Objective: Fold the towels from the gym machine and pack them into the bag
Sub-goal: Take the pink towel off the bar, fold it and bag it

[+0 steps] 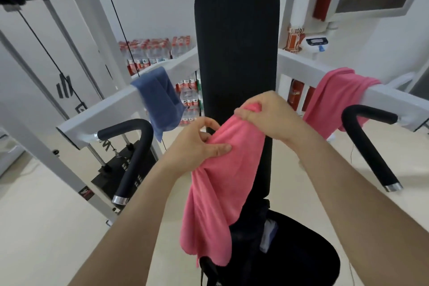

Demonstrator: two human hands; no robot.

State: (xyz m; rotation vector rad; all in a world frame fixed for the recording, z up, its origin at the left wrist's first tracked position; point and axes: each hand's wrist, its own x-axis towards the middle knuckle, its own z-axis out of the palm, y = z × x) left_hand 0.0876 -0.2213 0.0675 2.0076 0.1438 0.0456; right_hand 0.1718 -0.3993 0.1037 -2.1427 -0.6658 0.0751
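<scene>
— Between the two hands, what's held?
— One pink towel (220,183), bunched, hanging down in front of the black backrest (236,42). The right hand (267,114) pinches its top edge, fingers curled. The left hand (199,144), lower and just left of it, grips a fold, thumb on the cloth.
— Other towels?
— One blue towel (160,100) draped on the white bar (109,109) left of the left hand; a second pink towel (334,95) draped right of the right hand. Below both hands sits a dark bag-like shape (246,239); can't tell for sure.
</scene>
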